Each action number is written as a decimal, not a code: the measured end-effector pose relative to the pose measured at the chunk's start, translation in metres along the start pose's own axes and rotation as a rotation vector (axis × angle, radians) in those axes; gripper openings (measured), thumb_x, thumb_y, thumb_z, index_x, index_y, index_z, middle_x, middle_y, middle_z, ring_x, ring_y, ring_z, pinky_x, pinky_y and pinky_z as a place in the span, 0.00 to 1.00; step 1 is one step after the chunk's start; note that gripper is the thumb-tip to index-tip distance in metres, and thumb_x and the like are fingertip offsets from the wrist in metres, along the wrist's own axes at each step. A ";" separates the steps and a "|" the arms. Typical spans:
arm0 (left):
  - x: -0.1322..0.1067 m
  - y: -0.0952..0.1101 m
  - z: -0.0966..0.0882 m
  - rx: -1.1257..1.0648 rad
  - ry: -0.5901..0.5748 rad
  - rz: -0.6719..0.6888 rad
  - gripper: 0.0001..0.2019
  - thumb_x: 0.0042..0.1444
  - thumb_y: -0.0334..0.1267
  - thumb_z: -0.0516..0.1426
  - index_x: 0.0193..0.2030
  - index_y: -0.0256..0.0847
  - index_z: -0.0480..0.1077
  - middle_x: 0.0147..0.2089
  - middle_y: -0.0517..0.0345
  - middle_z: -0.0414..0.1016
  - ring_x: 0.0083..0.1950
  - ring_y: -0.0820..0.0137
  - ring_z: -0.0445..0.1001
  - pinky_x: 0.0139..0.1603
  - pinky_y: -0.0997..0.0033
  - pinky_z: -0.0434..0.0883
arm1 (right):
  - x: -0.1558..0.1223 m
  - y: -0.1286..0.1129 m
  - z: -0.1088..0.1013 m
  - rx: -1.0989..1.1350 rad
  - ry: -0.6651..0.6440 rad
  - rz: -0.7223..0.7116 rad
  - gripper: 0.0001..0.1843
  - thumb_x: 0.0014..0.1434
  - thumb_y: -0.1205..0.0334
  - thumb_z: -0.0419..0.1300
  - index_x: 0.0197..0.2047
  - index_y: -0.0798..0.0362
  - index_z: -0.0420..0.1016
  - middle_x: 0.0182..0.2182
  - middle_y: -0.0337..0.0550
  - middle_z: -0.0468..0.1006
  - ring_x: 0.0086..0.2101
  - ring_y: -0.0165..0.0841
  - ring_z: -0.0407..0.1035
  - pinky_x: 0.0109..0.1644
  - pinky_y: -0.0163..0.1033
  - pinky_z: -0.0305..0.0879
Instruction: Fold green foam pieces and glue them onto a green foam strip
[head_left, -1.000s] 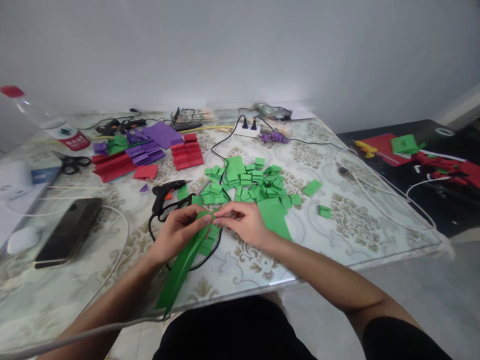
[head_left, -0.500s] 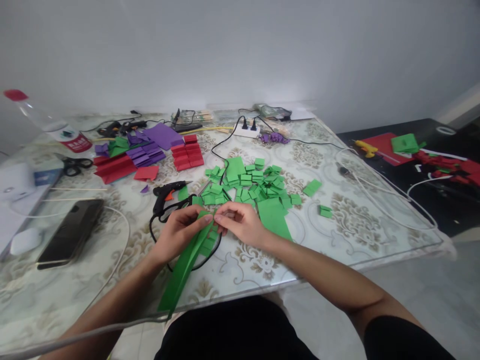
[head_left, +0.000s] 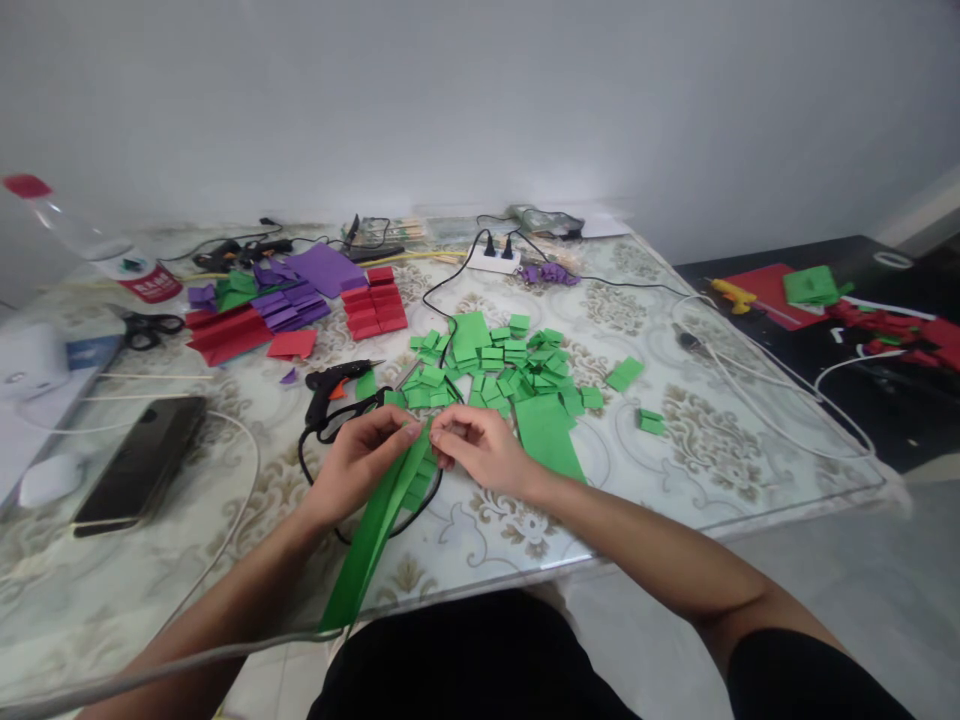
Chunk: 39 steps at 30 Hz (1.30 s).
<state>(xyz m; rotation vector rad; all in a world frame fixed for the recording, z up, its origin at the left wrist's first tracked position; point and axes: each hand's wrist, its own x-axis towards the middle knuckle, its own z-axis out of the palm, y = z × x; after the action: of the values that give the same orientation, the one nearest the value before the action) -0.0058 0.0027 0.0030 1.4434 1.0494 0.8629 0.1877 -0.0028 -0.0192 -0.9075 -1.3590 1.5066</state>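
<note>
A long folded green paper strip [head_left: 371, 545] slants from my fingertips down to the table's front edge. My left hand [head_left: 366, 460] is closed on its upper end, thumb against fingers. Close beside it, my right hand [head_left: 480, 448] pinches at the strip's same end; the exact grip of its fingertips is partly hidden. Many small folded green paper pieces [head_left: 544, 365] lie heaped just beyond my hands. A black glue gun [head_left: 322, 390] and black-handled scissors [head_left: 349, 415] rest to the left of the heap. A larger green sheet [head_left: 547, 437] is behind my right wrist.
On the left are a phone [head_left: 142, 465], a bottle [head_left: 135, 265] and more scissors [head_left: 150, 327]. Red folded paper [head_left: 375, 305] and purple paper [head_left: 324, 270] lie farther back. A white power strip [head_left: 493, 260] has black cords, one running toward my hands. A dark table [head_left: 697, 268] adjoins at right.
The green strip has turned slightly, so its fold opens more and its lower end sits a little farther right. Both hands stay nearly in place with their fingers together.
</note>
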 end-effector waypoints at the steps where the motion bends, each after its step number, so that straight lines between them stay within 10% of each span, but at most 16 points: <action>1: 0.000 0.000 0.000 0.008 0.009 0.006 0.16 0.61 0.50 0.63 0.34 0.37 0.74 0.28 0.61 0.72 0.27 0.75 0.65 0.26 0.77 0.62 | 0.000 0.000 0.000 0.005 0.000 0.002 0.08 0.60 0.58 0.64 0.35 0.53 0.75 0.22 0.36 0.75 0.24 0.30 0.71 0.30 0.34 0.68; 16: -0.001 0.006 0.000 -0.230 -0.196 -0.181 0.13 0.61 0.50 0.63 0.38 0.41 0.75 0.32 0.57 0.81 0.28 0.67 0.79 0.32 0.69 0.77 | 0.004 -0.008 -0.003 0.036 0.163 -0.036 0.12 0.59 0.52 0.66 0.32 0.53 0.75 0.23 0.36 0.75 0.24 0.29 0.71 0.28 0.33 0.69; 39: 0.002 -0.001 0.000 -0.135 -0.164 -0.120 0.13 0.61 0.46 0.64 0.35 0.38 0.74 0.31 0.56 0.81 0.27 0.69 0.77 0.30 0.71 0.74 | 0.006 -0.006 -0.005 0.070 0.145 0.015 0.16 0.57 0.49 0.67 0.31 0.53 0.74 0.23 0.36 0.74 0.23 0.29 0.70 0.25 0.34 0.68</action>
<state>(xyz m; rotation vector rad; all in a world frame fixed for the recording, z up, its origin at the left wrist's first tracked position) -0.0058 0.0044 0.0017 1.3011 0.9265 0.7029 0.1909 0.0046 -0.0138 -0.9655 -1.1902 1.4611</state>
